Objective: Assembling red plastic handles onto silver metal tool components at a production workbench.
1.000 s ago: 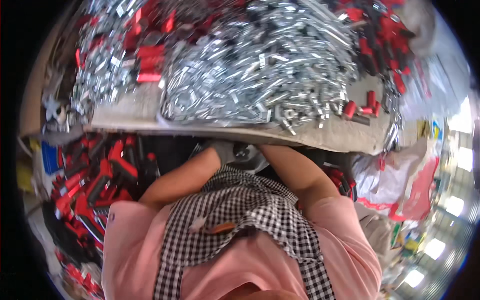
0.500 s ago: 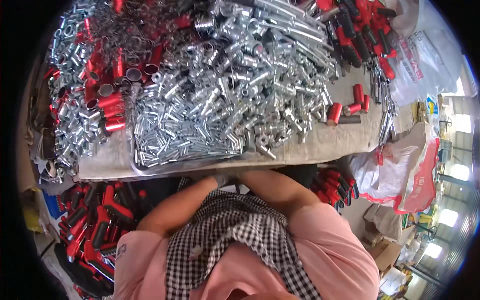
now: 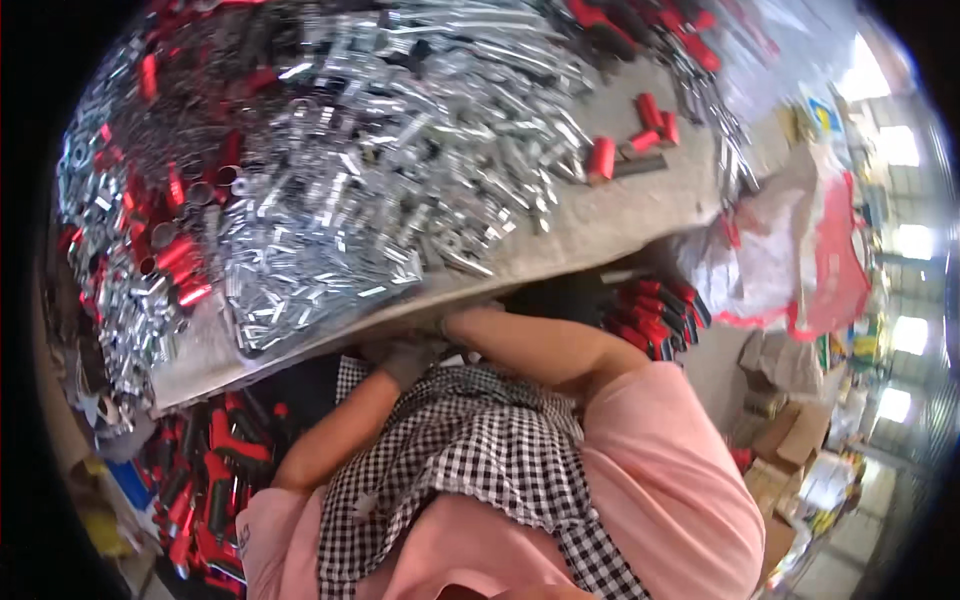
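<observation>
both gloved, left hand and right hand meeting just under the bench edge, grip impossible to tell, silver tubes lying heaped above

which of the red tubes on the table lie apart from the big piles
The few red tubes on bare tabletop at the right, clear of the silver heap.

Both gloved hands vanish under the grey worktop edge; their grip is hidden. The silver metal tube pile at 11 o'clock blurs.

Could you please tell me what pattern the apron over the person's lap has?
The cloth apron is black-and-white checked; the head view shows it best.
</observation>
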Tool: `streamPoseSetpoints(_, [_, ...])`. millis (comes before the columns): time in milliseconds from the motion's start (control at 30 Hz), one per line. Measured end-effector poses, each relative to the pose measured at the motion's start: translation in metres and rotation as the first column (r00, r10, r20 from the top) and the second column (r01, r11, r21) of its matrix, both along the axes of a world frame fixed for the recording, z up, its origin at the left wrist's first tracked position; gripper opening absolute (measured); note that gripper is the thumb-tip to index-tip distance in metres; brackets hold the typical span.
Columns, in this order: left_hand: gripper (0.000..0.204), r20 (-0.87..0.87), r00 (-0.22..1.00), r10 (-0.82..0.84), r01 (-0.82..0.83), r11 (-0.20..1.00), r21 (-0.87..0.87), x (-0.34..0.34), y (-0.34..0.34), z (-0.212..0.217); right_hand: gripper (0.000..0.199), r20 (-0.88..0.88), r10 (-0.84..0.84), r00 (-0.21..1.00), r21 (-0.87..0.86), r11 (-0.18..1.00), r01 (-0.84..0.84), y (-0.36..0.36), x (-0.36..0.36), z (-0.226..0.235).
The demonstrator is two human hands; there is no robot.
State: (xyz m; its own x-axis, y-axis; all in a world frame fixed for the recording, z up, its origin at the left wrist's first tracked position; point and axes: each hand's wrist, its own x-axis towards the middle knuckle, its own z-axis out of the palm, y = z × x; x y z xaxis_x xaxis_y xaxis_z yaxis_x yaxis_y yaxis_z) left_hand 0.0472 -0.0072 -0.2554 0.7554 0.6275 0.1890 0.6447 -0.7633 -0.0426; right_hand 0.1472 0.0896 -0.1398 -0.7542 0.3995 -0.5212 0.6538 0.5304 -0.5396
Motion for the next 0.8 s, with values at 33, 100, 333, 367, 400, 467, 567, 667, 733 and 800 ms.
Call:
streamPoseSetpoints(33, [0.041, -0.019, 0.997, -0.076, 0.077, 0.995, 0.065, -0.022, -0.027, 0.002, 0.042, 0.001, -0.023, 1.000, -0.016, 1.000, 0.023, 0.001, 0.007, 0.004])
streamPoseSetpoints(100, [0.043, -0.069, 0.978, -0.196, 0.206, 0.959, 0.196, -0.015, -0.036, 0.016, 0.042, -0.002, -0.044, 0.999, -0.043, 0.998, 0.044, -0.013, 0.034, 0.019])
streamPoseSetpoints(333, [0.058, 0.514, 0.536, 0.670, 0.013, 0.602, -0.799, -0.027, 0.010, -0.011, 0.043, 0.005, 0.167, 0.986, 0.306, 0.939, -0.160, -0.087, 0.140, 0.066])
streamPoseSetpoints(367, [0.054, 0.555, 0.027, 0.832, 0.582, 0.438, -0.685, -0.022, 0.007, -0.018, 0.043, -0.032, 0.149, 0.988, 0.297, 0.945, -0.133, -0.093, 0.141, 0.075])
streamPoseSetpoints(400, [0.054, 0.546, 0.046, 0.836, 0.585, 0.421, -0.693, -0.020, 0.000, -0.024, 0.045, 0.019, -0.133, 0.991, 0.123, 0.984, 0.130, -0.092, 0.138, 0.083])
streamPoseSetpoints(467, [0.047, 0.611, 0.137, 0.779, 0.436, 0.506, -0.744, 0.001, 0.008, -0.008, 0.052, -0.171, -0.906, 0.388, -0.734, 0.380, 0.563, -0.113, 0.189, 0.074])
streamPoseSetpoints(567, [0.044, 0.672, 0.314, 0.671, 0.208, 0.642, -0.738, 0.029, 0.014, 0.044, 0.057, 0.296, -0.948, 0.116, -0.954, -0.300, -0.020, -0.153, 0.250, 0.060])
streamPoseSetpoints(667, [0.032, 0.612, -0.163, 0.774, 0.865, 0.411, -0.289, 0.091, -0.005, 0.149, 0.053, 0.429, -0.884, 0.184, -0.832, -0.466, -0.301, -0.189, 0.260, 0.013])
streamPoseSetpoints(733, [0.032, 0.583, -0.064, 0.810, 0.943, 0.241, -0.231, 0.092, -0.002, 0.174, 0.055, 0.289, -0.916, 0.278, -0.806, -0.389, -0.446, -0.199, 0.277, 0.009])
streamPoseSetpoints(800, [0.036, 0.630, -0.113, 0.768, 0.967, 0.229, -0.107, 0.094, 0.005, 0.202, 0.065, 0.149, -0.987, -0.063, -0.989, -0.150, 0.002, -0.204, 0.301, 0.063])
